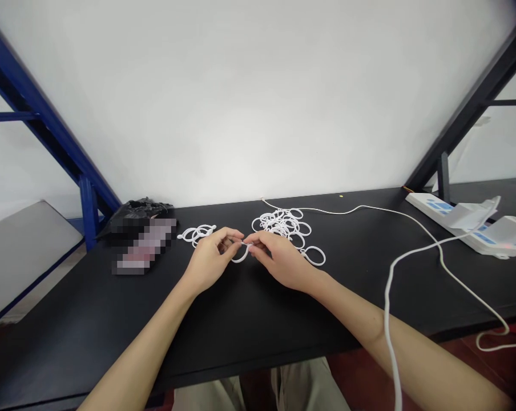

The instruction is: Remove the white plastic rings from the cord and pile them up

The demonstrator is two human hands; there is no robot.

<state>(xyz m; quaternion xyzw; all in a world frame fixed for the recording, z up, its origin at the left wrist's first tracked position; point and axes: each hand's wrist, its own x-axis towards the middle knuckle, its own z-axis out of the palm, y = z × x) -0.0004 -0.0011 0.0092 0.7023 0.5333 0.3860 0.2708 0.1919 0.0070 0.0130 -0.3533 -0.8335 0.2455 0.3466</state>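
Note:
A white ring (241,260) is pinched between both hands, its lower curve showing below the fingertips. My left hand (210,258) closes thumb and fingers on the ring's left side. From the other side my right hand (282,260) grips it, the two sets of fingertips almost meeting. Part of the ring is hidden by the fingers. Just behind the right hand lies a heap of white rings (298,228), with one loose ring (315,263) beside it. A smaller group of white rings (192,234) rests behind the left hand.
The black table (361,297) stands against a white wall. On the left are a black plastic bag (133,212) and a pixelated item (149,251). A white device with blue labels (444,212) sits at right. A white cable (390,274) crosses the table above my right forearm.

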